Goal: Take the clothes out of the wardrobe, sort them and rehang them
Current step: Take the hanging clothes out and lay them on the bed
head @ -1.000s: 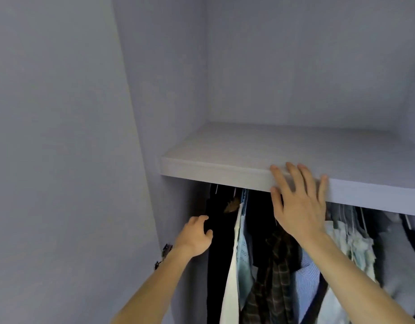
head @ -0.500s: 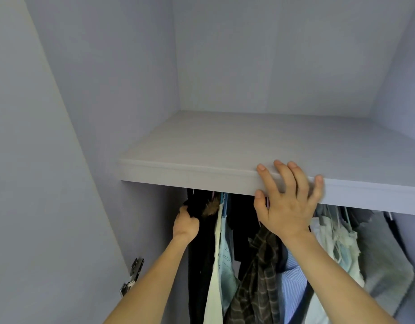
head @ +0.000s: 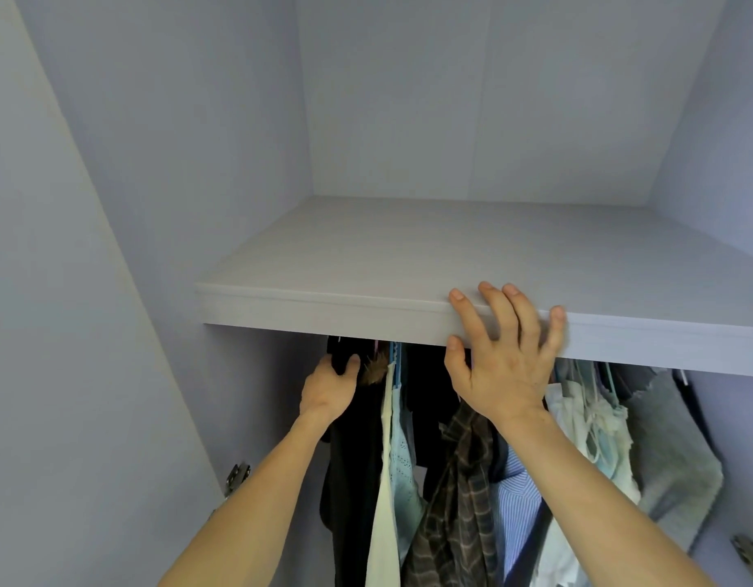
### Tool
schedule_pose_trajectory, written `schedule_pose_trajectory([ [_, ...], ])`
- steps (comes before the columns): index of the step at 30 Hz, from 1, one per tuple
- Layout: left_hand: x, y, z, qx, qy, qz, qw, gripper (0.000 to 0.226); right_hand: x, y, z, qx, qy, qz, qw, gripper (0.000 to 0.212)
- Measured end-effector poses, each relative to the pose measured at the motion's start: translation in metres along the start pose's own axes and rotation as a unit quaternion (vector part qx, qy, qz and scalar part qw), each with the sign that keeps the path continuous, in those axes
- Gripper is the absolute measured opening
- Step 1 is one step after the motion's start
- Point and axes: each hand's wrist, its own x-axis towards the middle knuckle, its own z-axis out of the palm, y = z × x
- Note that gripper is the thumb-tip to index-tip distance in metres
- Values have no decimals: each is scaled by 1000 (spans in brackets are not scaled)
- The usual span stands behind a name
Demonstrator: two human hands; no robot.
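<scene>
Change: our left hand [head: 330,394] has climbed from beside the black garment [head: 353,480] to its top, just under the shelf [head: 324,307]; our right hand [head: 500,366] stays on the shelf's front edge.
Left hand: grasping the top of the black garment, fingers curled, thumb in front.
Right hand: released; fingers spread over the shelf lip, thumb below it.
Clothes [head: 464,523]: we see them hanging under the shelf. Left to right: black garment, cream garment [head: 383,523], pale blue top [head: 402,463], plaid shirt [head: 455,459], striped shirt [head: 514,502], pale tops [head: 586,421], grey garment [head: 671,451].
</scene>
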Motion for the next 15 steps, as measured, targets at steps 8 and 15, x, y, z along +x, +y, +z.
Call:
schedule_pose_trajectory([
  [8,-5,-1,-40,-103,21,48,993,42,1,-1,-4,3,-22,9,1000,53],
  [15,-34,-22,-57,-132,44,55,989,42,5,-9,-16,26,-82,41,995,57],
])
